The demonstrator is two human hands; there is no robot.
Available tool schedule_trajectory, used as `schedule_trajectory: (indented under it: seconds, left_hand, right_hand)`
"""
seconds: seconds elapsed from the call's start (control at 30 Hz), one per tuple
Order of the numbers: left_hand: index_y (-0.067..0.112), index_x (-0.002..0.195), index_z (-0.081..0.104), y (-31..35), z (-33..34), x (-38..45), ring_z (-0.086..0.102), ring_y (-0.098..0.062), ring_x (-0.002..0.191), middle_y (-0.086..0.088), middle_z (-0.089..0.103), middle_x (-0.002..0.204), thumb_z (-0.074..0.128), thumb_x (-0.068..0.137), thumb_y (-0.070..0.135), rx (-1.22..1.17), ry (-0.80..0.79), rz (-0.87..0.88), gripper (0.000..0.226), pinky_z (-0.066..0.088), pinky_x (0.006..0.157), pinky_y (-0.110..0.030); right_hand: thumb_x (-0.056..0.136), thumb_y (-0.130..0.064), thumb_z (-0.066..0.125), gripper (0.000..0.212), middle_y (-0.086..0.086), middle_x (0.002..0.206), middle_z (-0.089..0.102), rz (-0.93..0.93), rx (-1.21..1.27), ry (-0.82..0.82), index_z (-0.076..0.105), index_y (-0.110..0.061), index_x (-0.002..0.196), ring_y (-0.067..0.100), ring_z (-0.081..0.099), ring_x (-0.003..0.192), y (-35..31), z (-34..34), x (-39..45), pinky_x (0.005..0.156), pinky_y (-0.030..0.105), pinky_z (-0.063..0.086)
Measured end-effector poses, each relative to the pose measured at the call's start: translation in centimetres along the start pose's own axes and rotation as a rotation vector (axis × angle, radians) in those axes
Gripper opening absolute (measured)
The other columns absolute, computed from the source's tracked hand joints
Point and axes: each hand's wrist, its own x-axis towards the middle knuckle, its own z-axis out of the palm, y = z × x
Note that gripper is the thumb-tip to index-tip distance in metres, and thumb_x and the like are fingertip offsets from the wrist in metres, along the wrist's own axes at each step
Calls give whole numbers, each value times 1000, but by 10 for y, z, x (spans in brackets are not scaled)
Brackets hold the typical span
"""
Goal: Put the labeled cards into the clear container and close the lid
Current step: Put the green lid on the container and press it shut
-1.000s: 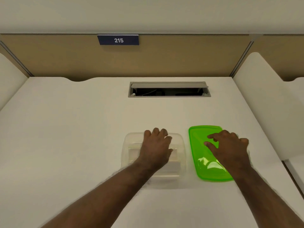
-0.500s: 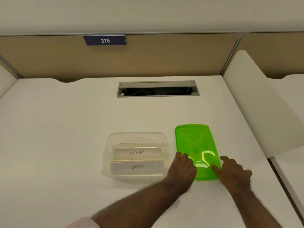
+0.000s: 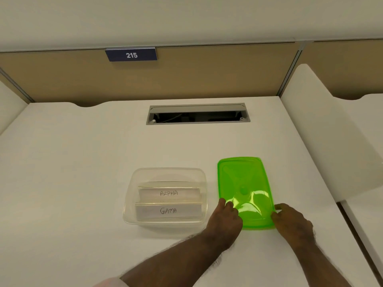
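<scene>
Cards (image 3: 169,201) lie inside clear container (image 3: 132,204). Green lid (image 3: 242,183) flat just right of container. Left hand (image 3: 224,219), right hand (image 3: 290,221) pinch lid's near corners. Advise level lift, align rims, press evenly.

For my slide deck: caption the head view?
Both hands grip the green plastic lid beside the card-filled clear plastic container.

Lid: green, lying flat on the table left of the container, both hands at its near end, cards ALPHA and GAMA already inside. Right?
Not quite. The head view shows the lid lying right of the container, not left. The rest holds: left hand and right hand at its near end, ALPHA card and GAMA card inside.
</scene>
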Motion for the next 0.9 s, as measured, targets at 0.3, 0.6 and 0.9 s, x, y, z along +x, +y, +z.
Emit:
schedule_trajectory:
  seconds: [0.3,0.6,0.9]
  left_hand:
    - [25,76,65,-19,-20,-4,62,-20,78,7,65,71,75,61,25,-169,254,-87,18,48,95,-43]
    - [26,82,60,-84,-66,-44,57,-9,85,13,64,77,64,80,42,-811,599,-344,16,28,92,-35]
    - [5,82,62,-167,-29,-121,68,-14,79,-17,74,85,70,85,6,-1776,393,-421,8,50,73,-23]
  right_hand:
    - [89,-24,64,20,1,60,70,-180,702,-55,71,-15,73,12,66,56,-17,-73,-10,55,28,45]
    - [93,-41,52,40,-8,125,62,-242,955,-48,52,-32,132,17,65,105,-62,-94,-23,84,41,52]
    - [95,-28,54,44,11,124,63,-176,918,-124,46,-20,137,29,61,110,-114,-58,-26,99,55,46]
